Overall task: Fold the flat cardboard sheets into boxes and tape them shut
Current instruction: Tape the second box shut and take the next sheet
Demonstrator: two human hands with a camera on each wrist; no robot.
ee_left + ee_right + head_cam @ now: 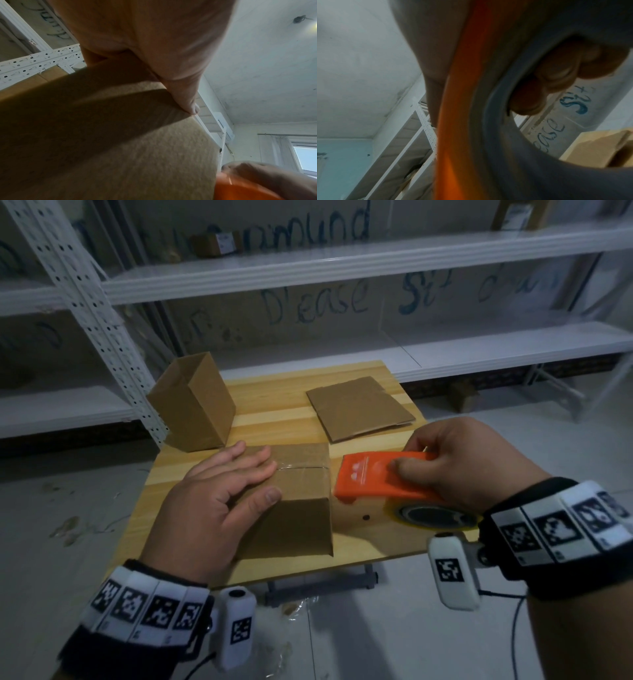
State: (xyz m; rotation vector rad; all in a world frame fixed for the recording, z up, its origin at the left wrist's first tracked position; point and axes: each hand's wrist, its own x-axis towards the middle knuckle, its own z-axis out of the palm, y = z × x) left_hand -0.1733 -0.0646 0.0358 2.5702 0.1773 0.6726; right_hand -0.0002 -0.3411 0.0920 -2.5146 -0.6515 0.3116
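A closed brown cardboard box (298, 508) stands at the near middle of the wooden table (359, 546), with clear tape along its top seam. My left hand (236, 484) lies flat on the box top, fingers straight, thumb at the front edge; in the left wrist view the thumb (187, 100) presses the box (120, 148). My right hand (455, 460) grips an orange tape dispenser (373, 477) right of the box, its nose at the box's right edge. The right wrist view shows the dispenser (453, 108) and curled fingers (556, 75) through the roll.
An open, erected box (195, 405) stands at the table's back left. A flat cardboard sheet (359, 409) lies at the back right. White metal shelving (342, 268) runs behind the table. Grey floor surrounds the table on the other sides.
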